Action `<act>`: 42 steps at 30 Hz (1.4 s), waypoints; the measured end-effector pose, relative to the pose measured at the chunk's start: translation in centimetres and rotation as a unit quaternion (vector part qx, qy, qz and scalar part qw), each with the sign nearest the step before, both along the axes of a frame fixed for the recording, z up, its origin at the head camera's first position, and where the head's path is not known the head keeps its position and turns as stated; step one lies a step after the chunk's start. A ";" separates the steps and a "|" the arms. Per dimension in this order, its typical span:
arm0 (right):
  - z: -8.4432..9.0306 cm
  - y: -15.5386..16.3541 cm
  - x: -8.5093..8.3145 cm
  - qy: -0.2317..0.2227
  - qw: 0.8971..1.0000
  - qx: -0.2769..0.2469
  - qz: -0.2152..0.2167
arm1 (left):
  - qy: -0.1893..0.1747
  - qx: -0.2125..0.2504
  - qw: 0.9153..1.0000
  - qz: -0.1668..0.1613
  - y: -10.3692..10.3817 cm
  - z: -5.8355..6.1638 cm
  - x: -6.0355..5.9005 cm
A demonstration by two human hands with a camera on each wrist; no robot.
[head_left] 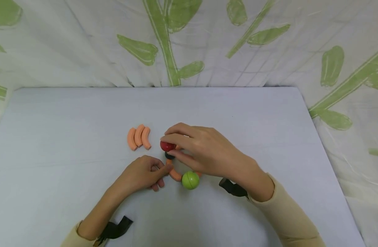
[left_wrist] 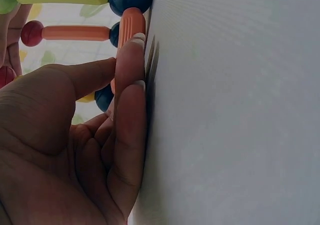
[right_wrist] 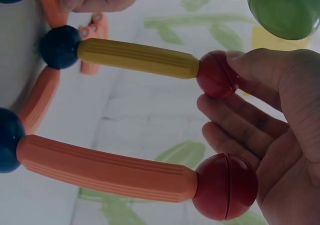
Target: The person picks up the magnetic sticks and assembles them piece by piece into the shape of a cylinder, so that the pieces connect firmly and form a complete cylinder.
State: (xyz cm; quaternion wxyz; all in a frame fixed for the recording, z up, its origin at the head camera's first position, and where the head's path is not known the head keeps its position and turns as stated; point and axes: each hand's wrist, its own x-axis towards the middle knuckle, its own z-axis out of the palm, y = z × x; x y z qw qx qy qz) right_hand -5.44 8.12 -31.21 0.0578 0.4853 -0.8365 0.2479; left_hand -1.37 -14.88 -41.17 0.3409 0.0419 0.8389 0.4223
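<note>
A toy frame of rods and balls stands on the pale table [head_left: 68, 113]. My right hand [head_left: 173, 149] reaches over it and grips its top red ball [head_left: 168, 146] between thumb and fingers. In the right wrist view that red ball [right_wrist: 216, 75] caps a yellow rod [right_wrist: 137, 58] running to a dark blue ball [right_wrist: 60, 46]. My left hand [head_left: 164, 169] pinches the orange curved piece [head_left: 175, 175] at the frame's base, next to a green ball [head_left: 190, 180]. In the left wrist view its fingers [left_wrist: 131, 60] lie flat on the table against the orange piece [left_wrist: 131, 25].
Three loose orange curved pieces [head_left: 139, 137] lie side by side left of the frame. A second red ball [right_wrist: 225, 186] on an orange rod [right_wrist: 105, 167] sits by my right palm. A leaf-patterned cloth [head_left: 189, 41] hangs behind the table.
</note>
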 end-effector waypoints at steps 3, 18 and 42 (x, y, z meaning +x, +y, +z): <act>-0.1 0.0 0.0 0.001 1.000 -0.005 0.000 | 0.001 -0.001 1.000 0.000 0.1 0.2 0.1; -0.2 0.0 0.1 0.006 1.000 -0.002 -0.004 | 0.042 -0.021 0.999 -0.024 -2.0 1.8 0.1; -0.5 0.3 -0.1 0.003 1.000 -0.008 -0.006 | 0.402 -0.131 0.905 0.038 -3.7 1.7 -1.8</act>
